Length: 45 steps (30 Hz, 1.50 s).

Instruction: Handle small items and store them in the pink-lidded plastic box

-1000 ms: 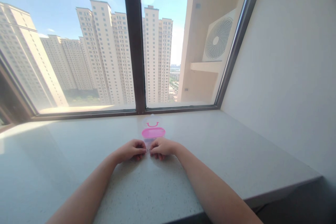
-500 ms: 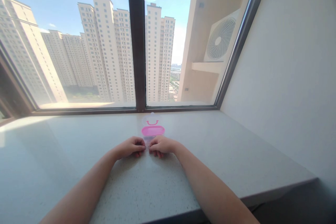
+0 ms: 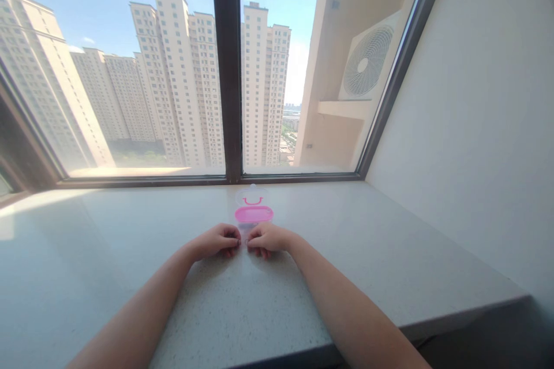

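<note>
Just in front of a small plastic box, my left hand (image 3: pixel 219 240) and my right hand (image 3: pixel 268 238) face each other with a narrow gap between them. Thumb and forefinger of the right are pinched on a small thin dark ring (image 3: pixel 246 242). Those of the left are also pinched together, on a tiny dark ring-like piece (image 3: pixel 239 243) mostly hidden by the fingertips. The box has a pink rim (image 3: pixel 254 214) and stands open. Its clear lid (image 3: pixel 253 193), with a pink handle, lies back toward the window. My hands partly cover the box's front.
The pale speckled sill (image 3: pixel 242 311) carries the box and my forearms; its front edge (image 3: pixel 467 312) drops away at the lower right. Behind the box runs the dark window frame (image 3: pixel 232 127). A white wall (image 3: pixel 467 127) bounds the right side.
The view has shifted very slightly. Both hands keep their pinch in front of the box, with hardly any movement.
</note>
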Each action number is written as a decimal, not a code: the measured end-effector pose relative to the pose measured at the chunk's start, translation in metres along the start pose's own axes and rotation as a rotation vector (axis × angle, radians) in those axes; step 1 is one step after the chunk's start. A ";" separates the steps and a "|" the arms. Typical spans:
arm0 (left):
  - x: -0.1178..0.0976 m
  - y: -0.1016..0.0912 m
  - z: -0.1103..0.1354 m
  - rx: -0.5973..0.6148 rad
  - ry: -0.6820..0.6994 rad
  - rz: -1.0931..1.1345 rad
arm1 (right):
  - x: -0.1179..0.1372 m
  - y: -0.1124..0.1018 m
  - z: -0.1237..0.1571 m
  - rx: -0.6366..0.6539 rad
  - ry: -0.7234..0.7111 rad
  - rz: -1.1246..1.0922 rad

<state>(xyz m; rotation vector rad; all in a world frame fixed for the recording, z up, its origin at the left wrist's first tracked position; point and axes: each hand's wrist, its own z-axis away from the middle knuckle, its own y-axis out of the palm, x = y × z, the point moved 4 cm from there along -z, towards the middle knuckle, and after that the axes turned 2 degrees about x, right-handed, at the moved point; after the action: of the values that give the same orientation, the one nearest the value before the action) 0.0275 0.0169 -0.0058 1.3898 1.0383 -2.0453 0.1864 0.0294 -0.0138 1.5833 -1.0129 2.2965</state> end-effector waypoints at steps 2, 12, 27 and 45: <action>0.001 0.000 -0.001 -0.002 -0.002 0.003 | 0.000 0.000 0.000 0.003 0.007 0.001; 0.003 -0.001 -0.001 0.004 -0.003 0.009 | 0.003 0.001 0.001 0.001 0.005 0.014; 0.002 0.000 0.000 -0.006 0.000 0.025 | 0.008 0.002 0.006 -0.008 0.011 0.036; -0.001 0.000 0.002 -0.020 -0.001 0.010 | 0.006 0.002 0.005 -0.007 0.019 0.035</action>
<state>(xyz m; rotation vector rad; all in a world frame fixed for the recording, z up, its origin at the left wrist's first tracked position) 0.0272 0.0154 -0.0049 1.3807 1.0464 -2.0236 0.1863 0.0233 -0.0082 1.5496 -1.0514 2.3233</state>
